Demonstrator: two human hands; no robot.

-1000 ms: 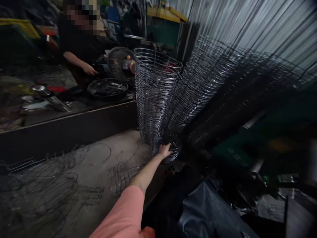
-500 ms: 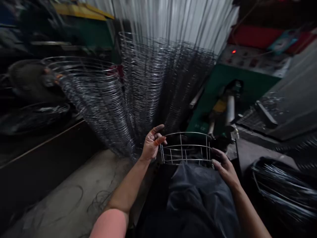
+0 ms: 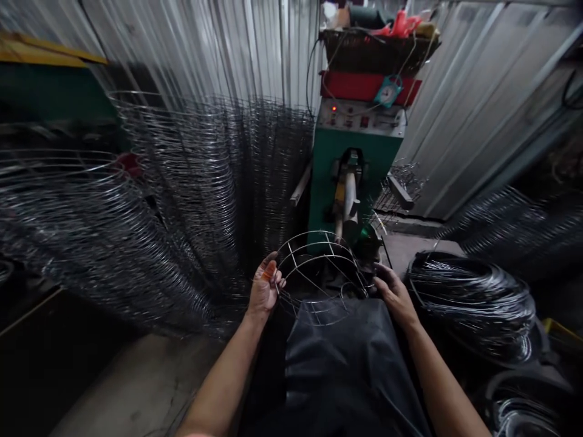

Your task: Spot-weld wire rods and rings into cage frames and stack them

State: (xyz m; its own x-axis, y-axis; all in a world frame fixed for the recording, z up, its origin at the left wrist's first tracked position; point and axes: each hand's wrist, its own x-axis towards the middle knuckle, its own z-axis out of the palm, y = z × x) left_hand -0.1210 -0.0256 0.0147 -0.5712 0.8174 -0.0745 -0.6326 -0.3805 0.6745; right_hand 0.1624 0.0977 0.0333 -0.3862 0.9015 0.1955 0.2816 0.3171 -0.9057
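Observation:
A round wire frame (image 3: 328,244), made of thin metal rings joined by short crossbars, is held up in front of my lap. My left hand (image 3: 265,288) grips its left side, the fingers curled and orange tape around the thumb. On the right side my right hand (image 3: 397,297) has its thumb and fingers around the frame's edge, though the exact contact is dim. The frame tilts, its lower wires lying over the dark apron (image 3: 337,364) on my lap. Straight ahead stands a green machine (image 3: 328,164) with a lit red lamp and a metal arm.
Tall stacks of wire frames (image 3: 195,164) lean at the left, beside another wide stack (image 3: 91,218). Coiled wire (image 3: 473,303) lies at the right, with another coil (image 3: 523,413) below. A turquoise clock-like dial (image 3: 388,92) hangs on the machine. Corrugated metal wall (image 3: 255,48) rises behind.
My view has swung right, bringing the green machine to the middle and more coiled wire into sight. The wire frame has turned and tilted between my hands, now showing its curved rings.

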